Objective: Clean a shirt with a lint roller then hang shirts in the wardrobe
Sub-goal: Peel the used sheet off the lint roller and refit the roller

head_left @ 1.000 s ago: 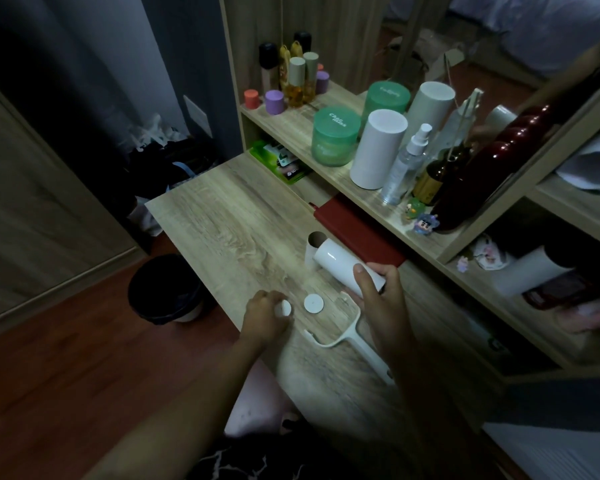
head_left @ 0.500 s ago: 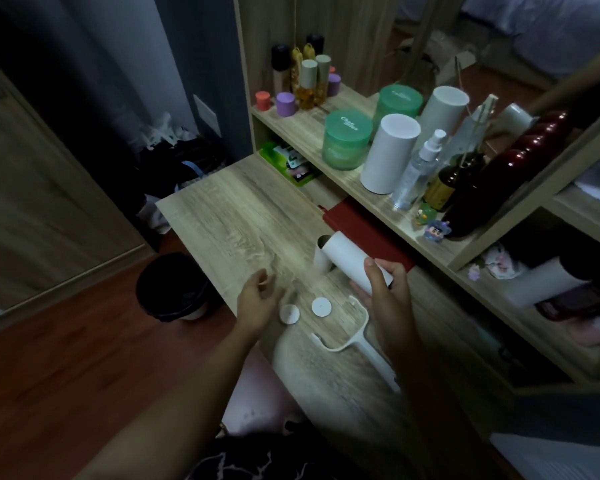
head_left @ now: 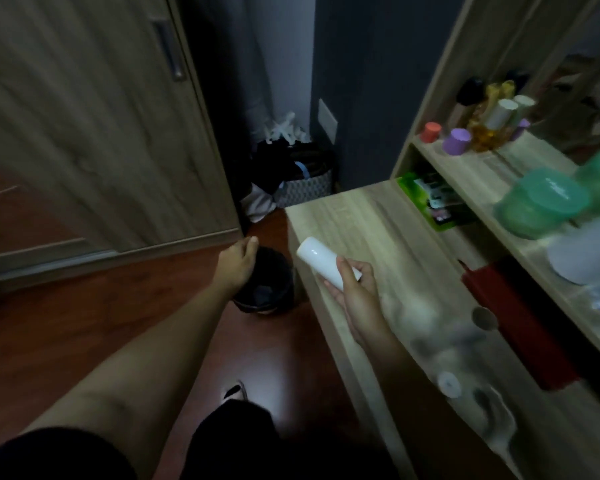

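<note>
Wood-grain wardrobe door [head_left: 101, 133] fills the left side, shut, with a reddish-brown floor [head_left: 66, 323] below it. Next comes the left grip [head_left: 238, 263], a bare hand reaching out over a black bin [head_left: 264, 285] that stands on the floor just beside the tabletop's end. Its back faces the camera and its fingers curl down out of sight, so I cannot tell whether it holds anything. Behind the bin, in the dark corner, sits a patterned bag [head_left: 302, 181] stuffed with clothes.

The right grip [head_left: 355, 292] is wrapped round one end of a white lint roll [head_left: 321, 263], thumb on top. The roll points up and left, above the left edge of the pale wooden tabletop [head_left: 378, 230]. Further right, blurred, the white lint roller handle [head_left: 496, 420] lies on the tabletop near a small white cap [head_left: 448, 384] and a cardboard tube [head_left: 484, 318]. A red book [head_left: 520, 327] lies against the shelf [head_left: 492, 174], which carries green jars [head_left: 541, 202] and small bottles [head_left: 489, 133].
</note>
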A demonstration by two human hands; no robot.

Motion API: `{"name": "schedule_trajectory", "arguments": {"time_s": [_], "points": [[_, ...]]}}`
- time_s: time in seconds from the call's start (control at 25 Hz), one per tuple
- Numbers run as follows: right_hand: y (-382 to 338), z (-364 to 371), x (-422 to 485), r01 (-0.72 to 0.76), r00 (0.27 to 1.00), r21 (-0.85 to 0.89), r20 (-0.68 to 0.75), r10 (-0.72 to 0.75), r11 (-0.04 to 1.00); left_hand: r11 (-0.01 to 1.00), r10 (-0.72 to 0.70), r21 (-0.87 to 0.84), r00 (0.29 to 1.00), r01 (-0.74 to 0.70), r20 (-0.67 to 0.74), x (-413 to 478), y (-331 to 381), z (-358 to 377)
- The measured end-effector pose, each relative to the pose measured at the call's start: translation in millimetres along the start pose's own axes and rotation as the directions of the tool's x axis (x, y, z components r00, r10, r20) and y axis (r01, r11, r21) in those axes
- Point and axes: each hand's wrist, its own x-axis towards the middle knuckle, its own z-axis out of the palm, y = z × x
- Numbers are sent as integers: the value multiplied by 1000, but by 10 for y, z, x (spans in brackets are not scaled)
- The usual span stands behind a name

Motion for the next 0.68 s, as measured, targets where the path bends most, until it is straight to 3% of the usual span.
{"name": "schedule_trajectory", "arguments": {"time_s": [0.16, 0.32, 0.68], "points": [[551, 929, 631, -87, 996, -143, -18, 85, 986, 995, -98, 11, 995, 98, 10, 827, -622, -385], [1161, 1470, 1418, -203, 975, -280, -145, 168, 938, 992, -119, 38, 991, 116, 59, 1691, -1154, -350], [3147, 1470, 3329, -307, 952, -540, -163, 260, 784, 905, -425, 50, 897, 422, 122, 3251, -3139, 1151]]}}
